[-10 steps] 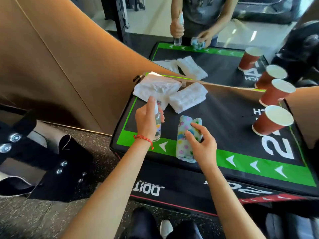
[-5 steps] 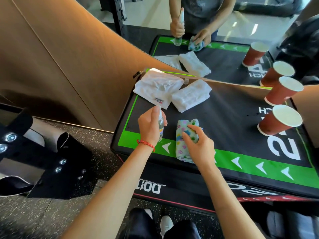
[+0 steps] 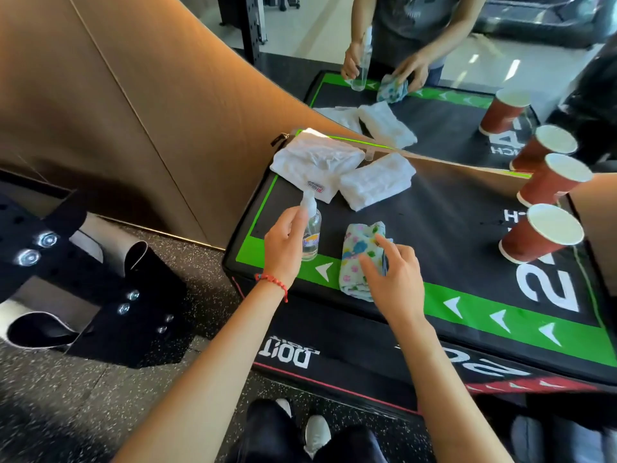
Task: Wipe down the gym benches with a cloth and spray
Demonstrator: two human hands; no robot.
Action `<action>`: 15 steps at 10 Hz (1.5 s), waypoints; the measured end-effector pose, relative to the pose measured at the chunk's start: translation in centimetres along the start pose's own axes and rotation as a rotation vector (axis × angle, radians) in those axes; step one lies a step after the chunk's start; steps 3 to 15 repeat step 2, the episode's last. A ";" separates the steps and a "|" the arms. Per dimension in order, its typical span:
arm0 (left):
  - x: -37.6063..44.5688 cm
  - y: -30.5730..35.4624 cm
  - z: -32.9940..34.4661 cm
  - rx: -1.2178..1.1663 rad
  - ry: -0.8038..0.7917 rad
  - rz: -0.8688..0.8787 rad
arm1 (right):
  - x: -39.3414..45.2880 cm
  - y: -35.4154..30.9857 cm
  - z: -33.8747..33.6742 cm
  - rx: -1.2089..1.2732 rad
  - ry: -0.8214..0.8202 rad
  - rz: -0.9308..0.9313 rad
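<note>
A black gym box with a green arrow stripe (image 3: 521, 324) stands in front of me against a mirror. A small clear spray bottle (image 3: 311, 232) stands upright on its near left corner. My left hand (image 3: 283, 243) holds the bottle from the left with the fingertips, near the neck. A rolled cloth with a coloured pattern (image 3: 355, 252) lies just right of the bottle. My right hand (image 3: 389, 279) lies on the cloth's right side, fingers curled onto it.
Two folded white towels (image 3: 317, 162) (image 3: 375, 180) lie at the back left of the box. Three red paper cups (image 3: 537, 233) stand at the right edge. The mirror (image 3: 434, 121) behind repeats the scene. A black bolted machine frame (image 3: 83, 279) sits on the floor at left.
My left hand's wrap around the spray bottle has loosened to a fingertip hold, so most of the bottle now shows, standing on the box. My right hand stays on the cloth.
</note>
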State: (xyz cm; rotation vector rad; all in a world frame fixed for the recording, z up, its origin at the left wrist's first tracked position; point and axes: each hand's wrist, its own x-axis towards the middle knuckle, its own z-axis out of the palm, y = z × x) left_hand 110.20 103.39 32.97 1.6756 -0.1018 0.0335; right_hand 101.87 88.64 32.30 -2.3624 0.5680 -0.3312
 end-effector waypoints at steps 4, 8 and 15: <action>-4.3 -0.6 -2.3 0.234 0.156 0.062 | -2.5 -0.7 -0.3 -0.123 0.146 -0.326; -4.3 -0.6 -2.3 0.234 0.156 0.062 | -2.5 -0.7 -0.3 -0.123 0.146 -0.326; -4.3 -0.6 -2.3 0.234 0.156 0.062 | -2.5 -0.7 -0.3 -0.123 0.146 -0.326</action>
